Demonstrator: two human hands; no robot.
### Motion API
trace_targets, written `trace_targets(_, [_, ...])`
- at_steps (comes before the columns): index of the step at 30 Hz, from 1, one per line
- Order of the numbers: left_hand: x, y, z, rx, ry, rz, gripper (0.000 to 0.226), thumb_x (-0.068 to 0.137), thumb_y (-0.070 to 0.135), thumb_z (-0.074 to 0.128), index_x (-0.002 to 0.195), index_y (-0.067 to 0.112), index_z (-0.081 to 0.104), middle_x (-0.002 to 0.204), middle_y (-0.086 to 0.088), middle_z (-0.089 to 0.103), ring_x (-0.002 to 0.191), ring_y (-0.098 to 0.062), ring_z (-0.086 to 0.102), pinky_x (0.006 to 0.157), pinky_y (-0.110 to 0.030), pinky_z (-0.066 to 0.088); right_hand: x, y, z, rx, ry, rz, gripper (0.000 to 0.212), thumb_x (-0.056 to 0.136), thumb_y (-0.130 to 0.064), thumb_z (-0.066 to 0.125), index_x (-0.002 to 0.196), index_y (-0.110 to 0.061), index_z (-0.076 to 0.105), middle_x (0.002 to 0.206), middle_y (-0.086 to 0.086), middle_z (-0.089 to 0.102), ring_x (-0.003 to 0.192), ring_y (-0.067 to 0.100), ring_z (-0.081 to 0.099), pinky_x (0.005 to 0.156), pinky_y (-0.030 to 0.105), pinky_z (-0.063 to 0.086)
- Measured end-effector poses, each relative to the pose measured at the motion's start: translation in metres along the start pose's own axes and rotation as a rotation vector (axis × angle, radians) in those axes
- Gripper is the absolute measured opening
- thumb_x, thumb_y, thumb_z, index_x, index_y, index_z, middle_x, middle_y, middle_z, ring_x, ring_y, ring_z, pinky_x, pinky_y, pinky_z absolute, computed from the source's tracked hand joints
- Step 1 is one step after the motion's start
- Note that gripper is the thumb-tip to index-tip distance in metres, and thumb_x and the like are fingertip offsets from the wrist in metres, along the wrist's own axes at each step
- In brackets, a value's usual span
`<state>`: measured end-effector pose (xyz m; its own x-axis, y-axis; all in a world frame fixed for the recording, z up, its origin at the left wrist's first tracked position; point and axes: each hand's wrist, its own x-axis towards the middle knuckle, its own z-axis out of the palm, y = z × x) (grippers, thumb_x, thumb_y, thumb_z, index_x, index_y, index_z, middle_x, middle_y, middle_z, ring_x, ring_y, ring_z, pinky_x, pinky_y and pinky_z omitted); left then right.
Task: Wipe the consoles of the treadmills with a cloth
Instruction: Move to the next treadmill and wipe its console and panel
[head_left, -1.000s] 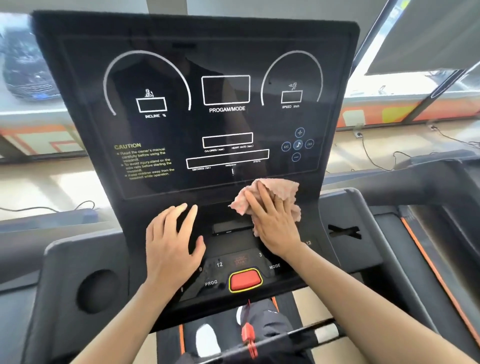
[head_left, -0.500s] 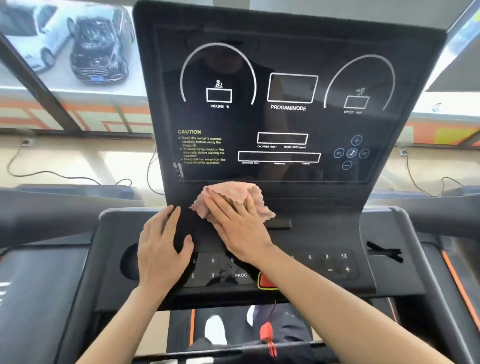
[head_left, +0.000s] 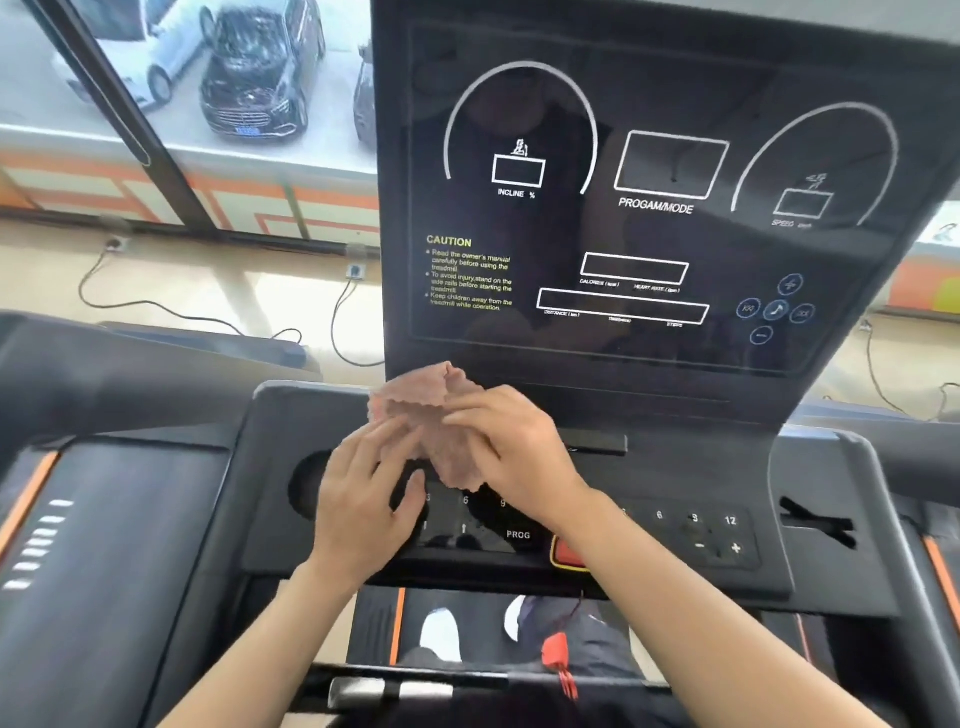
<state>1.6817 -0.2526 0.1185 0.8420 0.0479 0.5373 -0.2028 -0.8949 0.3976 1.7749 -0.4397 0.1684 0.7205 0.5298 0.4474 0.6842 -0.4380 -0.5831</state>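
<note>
The console (head_left: 649, 364) is seen head-on. Its wide dark screen (head_left: 654, 218) stands upright and faces the person, with the long side running left to right, and its key deck (head_left: 691, 483) lies below. The left hand (head_left: 363, 514) is held open over the left part of the deck, its straight fingers reaching up and the thumb spread above the number keys. The right hand (head_left: 524, 457) is brought in from the right, and its fingers are curled over the pink cloth (head_left: 421, 405), which is gripped and bunched; the thumb is hidden. The cloth is found at the left foot of the screen, between the two hands, and its lower left edge is touched by the left fingertips. Its long axis is slanted, with the upper end pointed at the screen's lower left corner and the lower end hung toward the keys. Half a second ago the cloth was pressed flat under a flat right palm, and the left hand was rested on the deck beside it. Now the cloth is gathered up and met by both hands. A red button (head_left: 566, 556) is partly covered by the right wrist.
</note>
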Motion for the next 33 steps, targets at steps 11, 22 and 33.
trace_targets(11, [0.018,0.027,0.039,0.291,-0.557,-0.092,0.077,0.100,0.071,0.020,0.164,0.029,0.013,0.171,-0.023,-0.001,0.158,-0.048,-0.002,0.123,-0.069,0.009,-0.100,0.041,-0.046,-0.588,0.105,0.736,0.070,0.086,-0.060,0.054,0.148,-0.028,0.051,0.162,0.014,0.035,0.148,0.043,0.028,0.112,0.061,0.032])
trace_targets(22, [0.010,0.074,0.062,0.294,-0.661,-0.075,0.095,0.092,0.081,0.013,0.164,0.019,0.019,0.168,-0.031,0.011,0.155,-0.054,0.007,0.123,-0.067,0.014,-0.152,0.077,-0.086,-0.563,-0.128,1.014,0.076,0.094,-0.069,0.044,0.161,-0.045,0.017,0.173,0.005,0.005,0.155,0.047,0.004,0.122,0.066,0.011])
trace_targets(33, [0.029,0.129,0.097,0.123,-0.708,0.159,0.097,0.091,0.079,0.030,0.165,0.023,0.000,0.173,-0.002,-0.013,0.158,-0.025,-0.022,0.129,-0.057,0.000,-0.162,0.076,-0.102,-0.522,-0.125,0.921,0.078,0.086,-0.077,0.036,0.156,-0.041,0.036,0.171,-0.001,0.018,0.155,0.045,0.012,0.120,0.062,0.019])
